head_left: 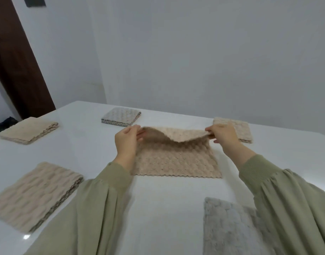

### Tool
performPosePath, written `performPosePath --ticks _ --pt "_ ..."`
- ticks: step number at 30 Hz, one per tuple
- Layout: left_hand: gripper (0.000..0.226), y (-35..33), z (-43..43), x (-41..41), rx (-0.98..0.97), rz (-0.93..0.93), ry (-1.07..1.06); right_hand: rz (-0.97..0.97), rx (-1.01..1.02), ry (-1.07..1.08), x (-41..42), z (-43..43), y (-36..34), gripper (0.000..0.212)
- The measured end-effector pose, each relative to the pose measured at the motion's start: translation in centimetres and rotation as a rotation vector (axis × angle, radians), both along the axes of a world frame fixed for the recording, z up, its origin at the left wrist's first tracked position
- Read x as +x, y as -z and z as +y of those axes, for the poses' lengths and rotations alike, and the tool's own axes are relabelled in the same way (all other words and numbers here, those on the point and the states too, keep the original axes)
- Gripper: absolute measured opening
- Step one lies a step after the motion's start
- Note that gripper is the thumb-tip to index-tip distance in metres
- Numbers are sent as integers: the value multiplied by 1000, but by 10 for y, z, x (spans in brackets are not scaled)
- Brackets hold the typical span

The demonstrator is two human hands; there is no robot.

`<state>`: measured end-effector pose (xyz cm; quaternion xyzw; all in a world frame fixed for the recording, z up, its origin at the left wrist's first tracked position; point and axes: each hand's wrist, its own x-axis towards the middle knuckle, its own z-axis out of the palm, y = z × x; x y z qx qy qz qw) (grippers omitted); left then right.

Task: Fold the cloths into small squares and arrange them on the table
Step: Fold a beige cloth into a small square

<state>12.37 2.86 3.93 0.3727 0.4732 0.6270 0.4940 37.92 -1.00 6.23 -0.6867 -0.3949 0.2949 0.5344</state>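
**Two hands lift the far edge of a bumpy cloth**

We see a tan cloth [176, 162] in the middle of the white surface [158, 199]. Its near edge lies flat. Its far edge is lifted up and sags in the middle.

The left hand [127, 139] pinches the far left corner of the tan cloth. The right hand [223, 134] pinches the far right corner. Both hands are up off the surface. Both arms wear green sleeves [95, 208].

Other cloths lie around it, and none of them touches it:
- A folded tan one [27, 130] is far off to the left.
- A folded grey one [121, 116] is at the back, just past the left hand.
- A folded pale one [242, 131] is at the back right, partly hidden behind the right hand.
- A folded tan striped one [36, 196] lies close to us on the left.
- A fluffy grey one [229, 227] lies close to us on the right, partly under the right sleeve. We cannot tell if it is folded.

Behind the surface we see a plain white wall [194, 52] and a dark brown door [14, 61].
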Motion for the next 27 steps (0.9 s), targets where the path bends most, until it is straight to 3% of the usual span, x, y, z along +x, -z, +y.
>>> performPosePath --ticks 6,10,14,23,27 --pt "11 32 -40 -13 -9 154 -53 17 -114 -8 3 -39 13 5" --pt "15 48 -55 -27 -19 310 -52 -246 -191 -85 -1 -61 30 14" --pt "19 48 -59 -35 -15 440 -45 -343 -107 -95 -3 -74 57 17" --pt "18 44 -56 -36 6 537 -29 -386 94 -51 4 -80 65 16" --pt "12 43 -51 -45 -26 728 48 -396 33 -90 5 -80 68 16"
